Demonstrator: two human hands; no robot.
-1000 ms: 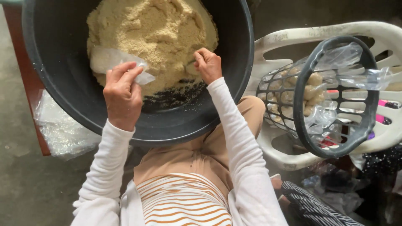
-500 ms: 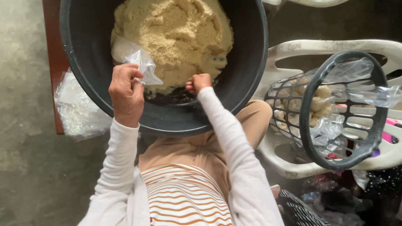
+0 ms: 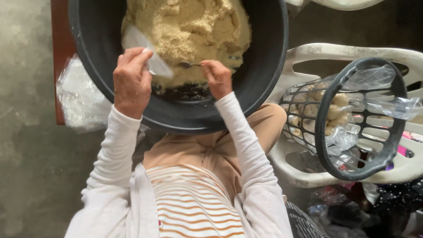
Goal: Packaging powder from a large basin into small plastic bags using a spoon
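Grey concrete floor (image 3: 31,176) runs down the left side, and a reddish-brown wooden surface (image 3: 58,39) shows at the far edge under a large round black plastic basin (image 3: 264,66). That basin rests against the seated person's lap and holds a broad heap of pale yellow crumbly meal (image 3: 194,26), with only a bare dark patch at the near side of the bottom. To the right stands a white plastic chair (image 3: 352,53) carrying a black plastic lattice basket (image 3: 326,132) tipped on its side; inside it lie small clear bags filled with the same pale stuff (image 3: 326,110), so some portions already look packed, though I judge most of the heap is yet to be bagged. A bundle of empty clear plastic bags (image 3: 79,97) lies to the left of the basin, partly on the wooden surface.

The left hand (image 3: 131,81) is closed in a pinch on a small clear plastic bag (image 3: 150,57), holding it over the near-left edge of the heap; how much is in it I cannot tell. The right hand (image 3: 217,78) is curled shut around the handle of a small metal spoon (image 3: 187,65), whose bowl points left toward the bag, just beside it and touching the meal.
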